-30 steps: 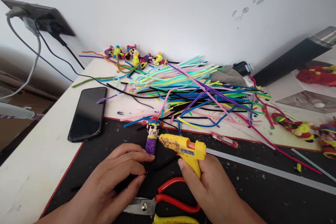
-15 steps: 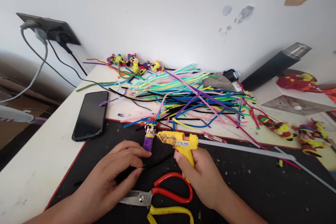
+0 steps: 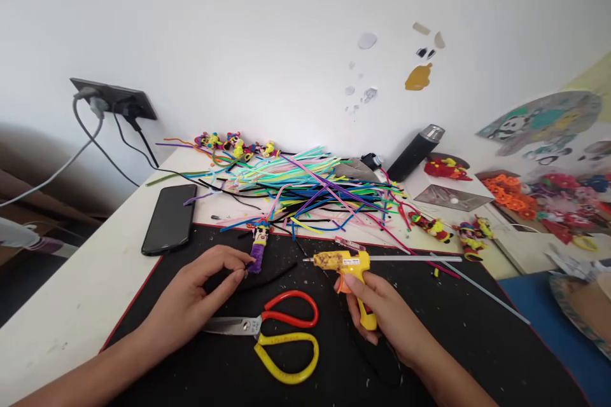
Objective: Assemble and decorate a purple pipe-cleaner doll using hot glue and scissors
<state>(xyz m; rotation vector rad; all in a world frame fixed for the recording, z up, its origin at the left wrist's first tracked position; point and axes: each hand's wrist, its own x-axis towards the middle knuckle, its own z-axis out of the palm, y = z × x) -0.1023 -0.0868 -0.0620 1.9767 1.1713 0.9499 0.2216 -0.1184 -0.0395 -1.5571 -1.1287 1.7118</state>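
Observation:
My right hand (image 3: 375, 305) grips a yellow hot glue gun (image 3: 344, 261) by its handle, nozzle pointing left, a long glue stick (image 3: 420, 259) out of its back. A small pipe-cleaner doll (image 3: 258, 255) with a purple lower body and a painted face lies on the black mat (image 3: 334, 356). At the doll's lower left edge is my left hand (image 3: 205, 286), thumb and forefinger pinched; what lies between them is too small to make out. A black pipe cleaner (image 3: 272, 278) rests just right of those fingertips. Scissors (image 3: 281, 327) with red and yellow handles lie partly under the left hand.
Behind the mat spreads a pile of coloured pipe cleaners (image 3: 324, 187). A phone (image 3: 169, 219) lies at left. Finished dolls (image 3: 470, 240) lie at right, with more (image 3: 233, 145) by the wall. A black flask (image 3: 415, 152) stands beside a box (image 3: 451, 194).
The glue gun has drawn back right, its nozzle now apart from the doll. My left fingers remain by the doll's base. The camera view has shifted, showing more of the right side.

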